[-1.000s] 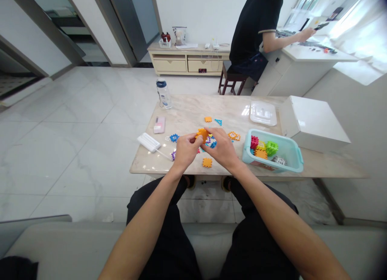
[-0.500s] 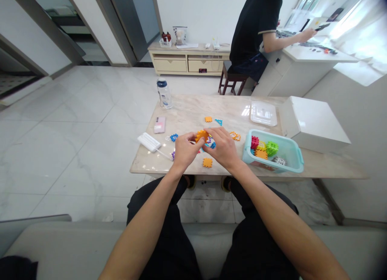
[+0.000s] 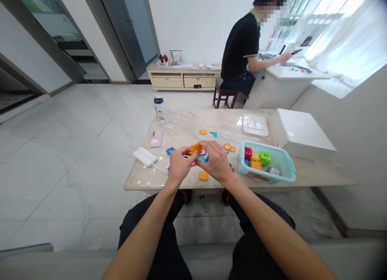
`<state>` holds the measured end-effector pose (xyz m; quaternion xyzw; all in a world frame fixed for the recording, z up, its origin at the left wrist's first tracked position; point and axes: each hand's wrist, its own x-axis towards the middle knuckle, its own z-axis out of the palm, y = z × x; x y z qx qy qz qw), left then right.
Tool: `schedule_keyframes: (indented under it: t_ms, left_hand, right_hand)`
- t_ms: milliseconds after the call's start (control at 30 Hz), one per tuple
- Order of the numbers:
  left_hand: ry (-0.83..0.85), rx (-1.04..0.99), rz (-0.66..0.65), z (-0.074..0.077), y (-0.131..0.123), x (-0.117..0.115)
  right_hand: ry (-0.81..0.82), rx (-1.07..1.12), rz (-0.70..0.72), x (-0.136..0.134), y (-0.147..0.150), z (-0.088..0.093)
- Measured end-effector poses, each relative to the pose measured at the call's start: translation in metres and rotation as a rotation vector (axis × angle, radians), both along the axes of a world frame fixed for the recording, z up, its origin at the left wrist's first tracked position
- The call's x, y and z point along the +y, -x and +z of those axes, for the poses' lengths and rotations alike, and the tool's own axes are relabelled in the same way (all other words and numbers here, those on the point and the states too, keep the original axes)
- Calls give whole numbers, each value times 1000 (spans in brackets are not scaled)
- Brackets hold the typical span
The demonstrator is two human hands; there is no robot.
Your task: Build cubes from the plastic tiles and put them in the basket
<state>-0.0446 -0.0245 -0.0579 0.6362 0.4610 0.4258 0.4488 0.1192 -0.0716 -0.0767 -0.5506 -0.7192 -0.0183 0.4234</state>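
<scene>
Between my two hands, above the middle of the table, is an orange toothed building piece (image 3: 195, 148). My left hand (image 3: 180, 164) pinches its left side. My right hand (image 3: 213, 159) grips its right side, with fingers over the top and thumb below. Whether it is one piece or several joined is hard to see. Beneath my hands lie purple, blue and red pieces, partly hidden. Flat on the table are an orange square piece (image 3: 203, 175) nearer me, another orange piece (image 3: 203, 132) farther off, a blue triangle piece (image 3: 213, 134) and a blue piece (image 3: 170, 151).
A light-blue bin (image 3: 288, 167) of assembled coloured blocks stands right, near a clear lid (image 3: 255, 125) and white box (image 3: 305, 130). Left are a water bottle (image 3: 161, 109), pink packet (image 3: 156, 139) and white power bank (image 3: 144, 156). Another person (image 3: 242, 50) sits at a far desk.
The camera view has tilted up, so the table sits lower in the picture. Both hands still hold the orange piece, with only slight finger movement.
</scene>
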Motion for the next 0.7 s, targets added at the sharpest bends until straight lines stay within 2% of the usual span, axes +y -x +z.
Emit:
schedule_keyframes:
  t_ms: [700]
  left_hand:
    - [24, -31, -52, 0, -1, -2]
  right_hand:
    - [45, 15, 16, -2, -6, 0]
